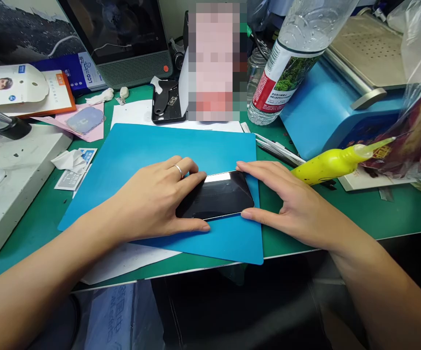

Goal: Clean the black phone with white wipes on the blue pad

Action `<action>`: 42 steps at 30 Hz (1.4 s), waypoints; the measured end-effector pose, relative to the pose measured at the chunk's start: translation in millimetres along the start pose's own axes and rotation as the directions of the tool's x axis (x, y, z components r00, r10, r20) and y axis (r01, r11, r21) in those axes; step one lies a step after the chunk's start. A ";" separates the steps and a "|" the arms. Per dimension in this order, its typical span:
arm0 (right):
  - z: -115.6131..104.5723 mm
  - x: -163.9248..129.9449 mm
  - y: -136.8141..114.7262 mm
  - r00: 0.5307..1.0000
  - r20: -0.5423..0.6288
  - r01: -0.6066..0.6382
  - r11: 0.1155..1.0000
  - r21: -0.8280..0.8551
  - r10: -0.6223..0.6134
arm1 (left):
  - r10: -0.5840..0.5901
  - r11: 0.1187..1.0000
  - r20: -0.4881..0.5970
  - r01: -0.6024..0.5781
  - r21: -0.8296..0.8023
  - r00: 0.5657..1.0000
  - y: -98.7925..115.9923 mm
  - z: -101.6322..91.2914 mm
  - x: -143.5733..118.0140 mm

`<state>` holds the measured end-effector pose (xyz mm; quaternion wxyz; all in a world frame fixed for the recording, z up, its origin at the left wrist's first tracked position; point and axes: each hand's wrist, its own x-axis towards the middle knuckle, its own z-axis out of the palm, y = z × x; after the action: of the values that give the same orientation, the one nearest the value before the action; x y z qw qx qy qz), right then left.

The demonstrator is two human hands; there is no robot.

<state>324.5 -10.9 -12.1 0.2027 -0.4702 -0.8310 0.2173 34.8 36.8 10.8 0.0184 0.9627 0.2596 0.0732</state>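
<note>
1. A black phone (pixel 215 196) lies flat, glass side up, on a blue mat (pixel 152 146), near the mat's right edge and close to the person's body. The soft mat probably serves to keep the glass from sliding or scratching on the desk.
2. The left hand (pixel 155 199) lies over the phone's left end, thumb along the near edge and fingers curled over the far edge; a thin ring shows on one finger. It looks like a steadying hold rather than a lift, since the phone rests fully on the mat.
3. The right hand (pixel 286 204) meets the phone's right end: the thumb tip touches the near right corner and the forefinger touches the far right corner. The hands are apart, one at each end, pinching the phone lightly between them.
4. The phone is a thin slab with rounded corners; its glossy face throws back a pale strip of light along the far edge.
5. The mat is matte, smooth and thin, lying on a green desk (pixel 378 214) with white paper under its near corner.
6. A yellow squeeze bottle (pixel 332 165) lies on its side just right of the right hand, its nozzle pointing away to the right.
7. A clear plastic water bottle (pixel 286 63) stands behind, beside a blue machine (pixel 323 112) with a metal top.
8. Crumpled tissue (pixel 70 160) lies left of the mat.
</note>
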 end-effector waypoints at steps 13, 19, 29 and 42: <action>-2.0 -2.9 -2.1 1.000 0.001 0.008 1.000 0.007 -0.008 | -0.021 1.000 0.041 0.021 0.009 0.999 1.6 -2.8 0.1; -2.3 1.0 -2.6 0.999 0.038 -0.023 0.999 -0.022 0.024 | -0.040 0.997 0.166 0.050 -0.060 0.985 -6.0 -17.8 -7.2; 0.5 -1.6 2.9 0.989 -0.049 0.129 0.982 -0.139 -0.137 | -0.018 0.972 0.111 0.044 -0.231 0.994 -16.3 -19.5 -8.0; -6.3 48.3 -4.7 0.982 0.055 0.189 0.949 -0.254 -0.181 | -0.092 0.959 0.115 0.119 -0.257 0.989 -44.1 -31.5 -17.7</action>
<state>301.8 30.0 2.0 0.1464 -0.4092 -0.8956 0.0947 -7.0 66.0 36.3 0.1633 0.9389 0.2975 0.0570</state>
